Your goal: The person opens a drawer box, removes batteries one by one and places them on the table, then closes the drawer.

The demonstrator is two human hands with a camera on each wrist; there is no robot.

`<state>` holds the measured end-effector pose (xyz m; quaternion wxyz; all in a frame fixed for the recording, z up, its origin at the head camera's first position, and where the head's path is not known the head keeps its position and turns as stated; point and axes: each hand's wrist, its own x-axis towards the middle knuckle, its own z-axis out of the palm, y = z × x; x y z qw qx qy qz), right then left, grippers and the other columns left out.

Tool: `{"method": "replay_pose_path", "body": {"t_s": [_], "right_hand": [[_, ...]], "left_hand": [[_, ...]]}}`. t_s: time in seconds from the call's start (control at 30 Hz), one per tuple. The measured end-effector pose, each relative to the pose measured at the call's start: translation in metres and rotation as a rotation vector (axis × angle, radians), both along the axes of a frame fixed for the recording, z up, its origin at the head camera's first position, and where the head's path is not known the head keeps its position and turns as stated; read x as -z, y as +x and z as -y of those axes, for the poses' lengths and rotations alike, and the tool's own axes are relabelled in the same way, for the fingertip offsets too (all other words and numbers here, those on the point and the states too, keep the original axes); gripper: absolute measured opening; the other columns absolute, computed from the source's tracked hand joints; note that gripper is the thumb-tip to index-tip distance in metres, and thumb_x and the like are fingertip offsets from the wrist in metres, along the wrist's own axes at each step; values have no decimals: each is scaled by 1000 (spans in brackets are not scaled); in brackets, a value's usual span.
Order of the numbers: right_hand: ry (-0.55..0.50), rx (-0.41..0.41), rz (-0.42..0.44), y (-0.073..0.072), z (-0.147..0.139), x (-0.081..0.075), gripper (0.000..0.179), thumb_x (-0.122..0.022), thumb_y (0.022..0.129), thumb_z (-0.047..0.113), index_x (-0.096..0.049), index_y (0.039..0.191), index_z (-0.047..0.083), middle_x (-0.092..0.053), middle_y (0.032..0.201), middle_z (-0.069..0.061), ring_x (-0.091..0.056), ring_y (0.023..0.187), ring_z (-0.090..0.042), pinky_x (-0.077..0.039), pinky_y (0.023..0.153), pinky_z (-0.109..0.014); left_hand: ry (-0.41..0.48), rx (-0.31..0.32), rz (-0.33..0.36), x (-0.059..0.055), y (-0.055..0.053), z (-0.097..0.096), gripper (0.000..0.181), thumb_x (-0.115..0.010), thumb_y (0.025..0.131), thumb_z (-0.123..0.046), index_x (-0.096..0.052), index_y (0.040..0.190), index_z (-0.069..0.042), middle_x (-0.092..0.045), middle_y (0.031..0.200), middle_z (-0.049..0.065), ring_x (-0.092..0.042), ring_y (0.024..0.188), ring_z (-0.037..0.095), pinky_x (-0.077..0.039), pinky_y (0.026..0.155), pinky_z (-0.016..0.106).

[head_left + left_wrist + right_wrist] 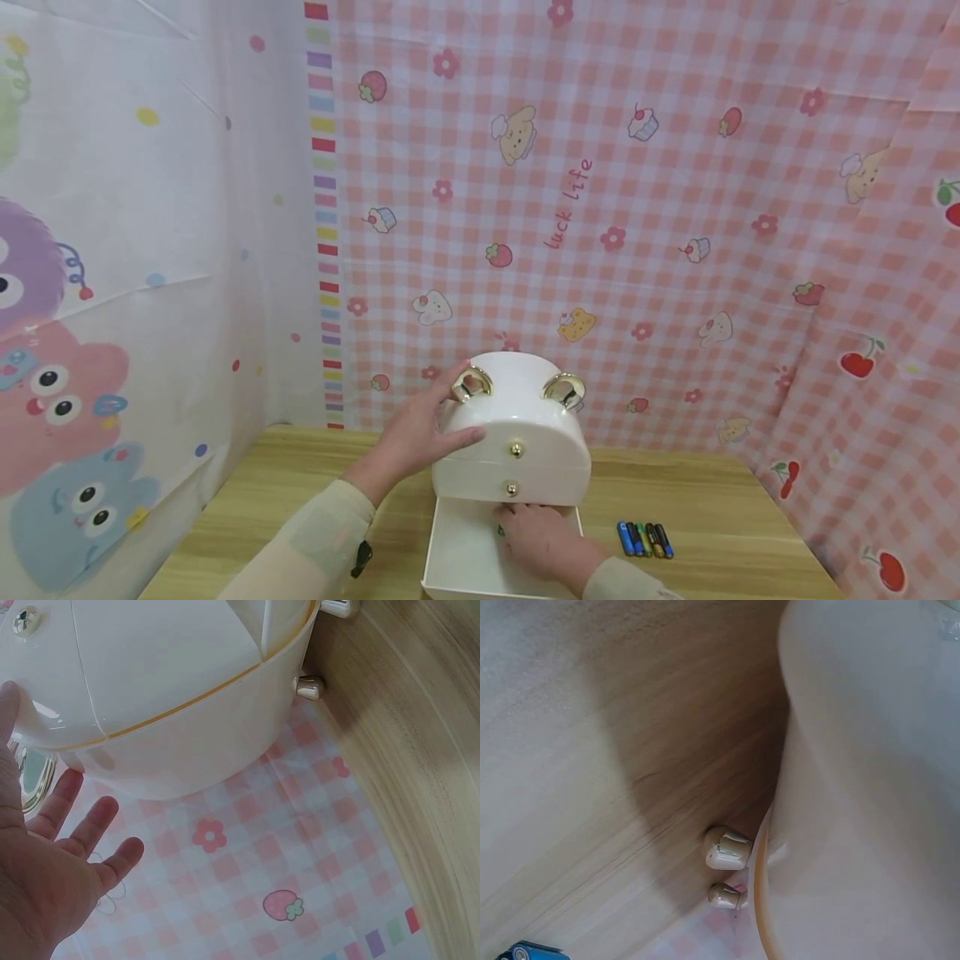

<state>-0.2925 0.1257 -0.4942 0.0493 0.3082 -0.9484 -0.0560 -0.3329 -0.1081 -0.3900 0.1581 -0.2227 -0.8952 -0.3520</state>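
Observation:
A white drawer box (pixel 512 400) with gold ears and round gold knobs stands on the table, its bottom drawer (pixel 461 542) pulled out. My left hand (pixel 423 425) rests against the box's upper left, thumb on the front and fingers by the ear. In the left wrist view, the fingers of that left hand (pixel 67 847) are spread and fairly straight. My right hand (pixel 543 537) reaches down into the drawer, fingertips near the back under the box's front. A small dark green spot shows beside its fingers; what it is, or whether it is held, is unclear.
Several batteries (pixel 645 540) lie side by side on the wooden table (pixel 675 492), right of the drawer. A pink checked cloth (pixel 600 183) hangs behind, and a white cartoon-print cloth (pixel 172 333) on the left. Gold feet (pixel 727 849) project from the box.

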Motion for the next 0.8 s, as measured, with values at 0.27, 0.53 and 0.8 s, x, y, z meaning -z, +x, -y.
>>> {"method": "replay_pose_path", "body": {"t_s": [0.27,0.53,0.8], "right_hand": [[49,-60,-107,0,1,5,13,-72,97,20,-74,108,13,-67,105,0,-64,94,-13,-59,86,-30],[18,-75,-81,-1,0,10,6,-68,99,8,-74,100,9,-64,104,-2,-64,88,-9,-59,72,-22],[-77,-77,-34,-1,1,8,11,-78,84,4,-70,82,11,-67,88,1,-59,73,-7,-53,65,-22]], "left_hand": [[6,12,-7,1,-1,1,100,-85,88,-54,-29,169,-38,-65,150,11,-65,135,35,-54,109,58],[12,8,4,0,0,0,100,-86,88,-53,-30,169,-36,-67,147,10,-65,135,35,-55,108,59],[9,13,-1,0,0,0,100,-86,88,-52,-30,169,-35,-70,141,11,-67,132,34,-56,106,57]]}}
